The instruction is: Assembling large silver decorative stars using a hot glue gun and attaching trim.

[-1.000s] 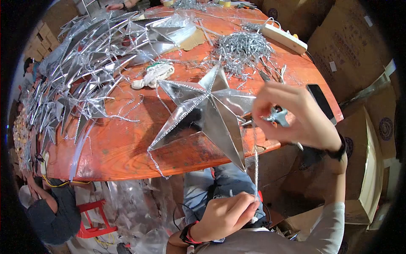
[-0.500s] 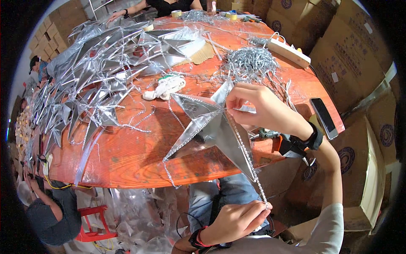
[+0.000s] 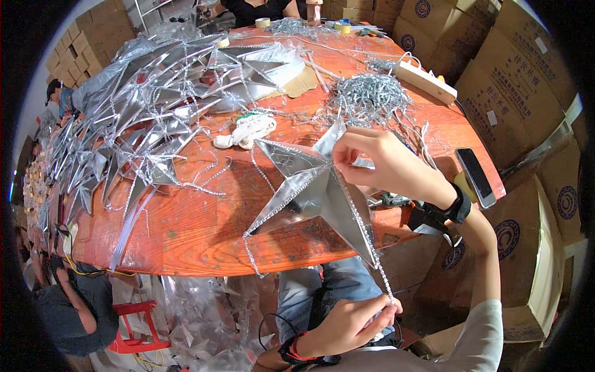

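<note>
A shiny silver five-pointed star (image 3: 300, 195) is held tilted over the near edge of the table. My right hand (image 3: 387, 162) pinches it beside its centre, fingers closed; the fingertips partly hide what they grip. A silver beaded trim (image 3: 356, 214) runs from the centre down the lower right point and past its tip. Below the table edge, my left hand (image 3: 347, 325) pinches the loose end of this trim, which is stretched straight. Another trim length follows the lower left point and dangles from its tip.
Many finished-looking silver stars (image 3: 155, 118) pile up at the left. A white glove (image 3: 248, 130), a heap of silver strands (image 3: 369, 96), a power strip (image 3: 426, 82) and a phone (image 3: 476, 177) lie on the red table (image 3: 204, 245). Cardboard boxes (image 3: 520, 80) stand right. Other people sit around.
Both hands keep their grips on the star and the trim, almost still. The view has shifted slightly. Across the table, the other person's arm has drawn back from the pile.
</note>
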